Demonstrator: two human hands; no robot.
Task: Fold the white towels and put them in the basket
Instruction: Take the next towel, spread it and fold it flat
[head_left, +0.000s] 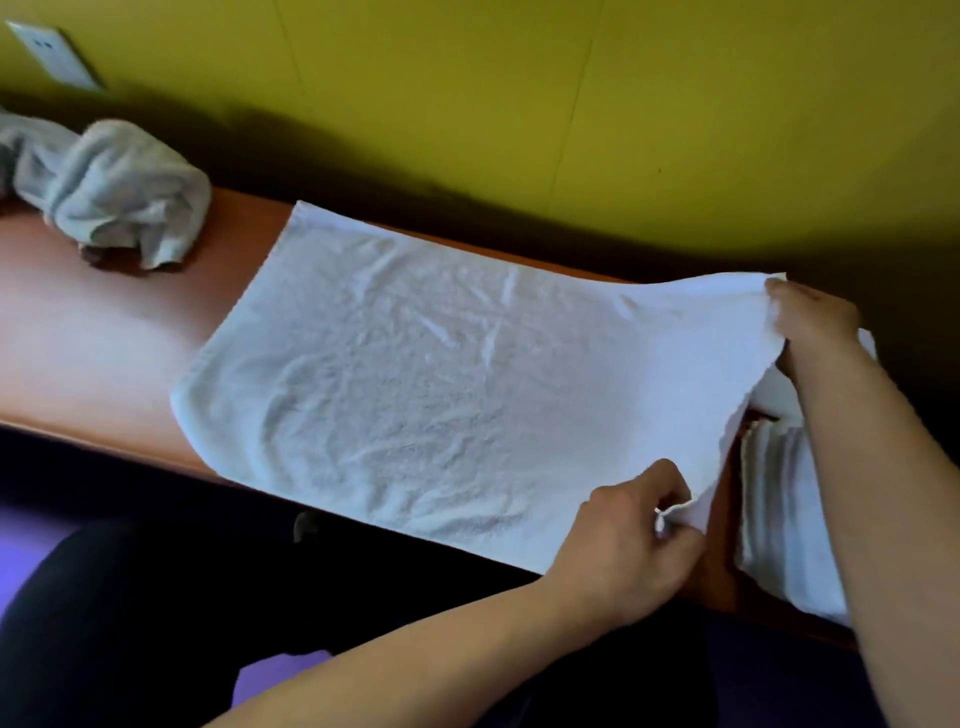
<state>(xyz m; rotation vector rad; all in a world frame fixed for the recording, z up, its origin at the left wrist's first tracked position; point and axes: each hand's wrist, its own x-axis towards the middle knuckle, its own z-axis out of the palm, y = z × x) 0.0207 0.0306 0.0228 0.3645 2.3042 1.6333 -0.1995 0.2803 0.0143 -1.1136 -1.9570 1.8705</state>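
Both hands (727, 415) on towel's (415, 374) right edge

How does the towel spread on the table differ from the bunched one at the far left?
The white terry towel spread on the table lies flat and open; the crumpled greyish-white towel sits in a rumpled heap. The left hand and right hand each pinch a right-edge corner of the spread towel in a grip, lifting that edge; nothing touches the crumpled one. Both rest on the reddish-brown wooden table.
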